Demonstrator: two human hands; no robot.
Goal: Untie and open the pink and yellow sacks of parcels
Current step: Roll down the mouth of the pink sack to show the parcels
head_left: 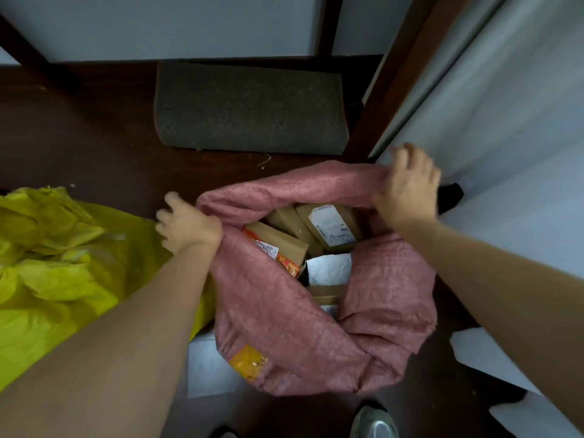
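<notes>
A pink woven sack (284, 314) stands on the dark floor in the middle, its mouth spread wide. Inside lie several cardboard parcels (284, 245) with labels and a white mailer (328, 268). My left hand (186, 227) grips the sack's left rim. My right hand (407, 188) holds the far right rim, pulling it outward. A yellow sack (57, 273) lies crumpled to the left, touching my left forearm; whether its mouth is tied is not visible.
A grey doormat (249, 107) lies beyond the pink sack by the door frame. A white wall (505, 137) runs along the right. White flat parcels (211, 365) lie on the floor near me. My shoe (374, 422) is at the bottom edge.
</notes>
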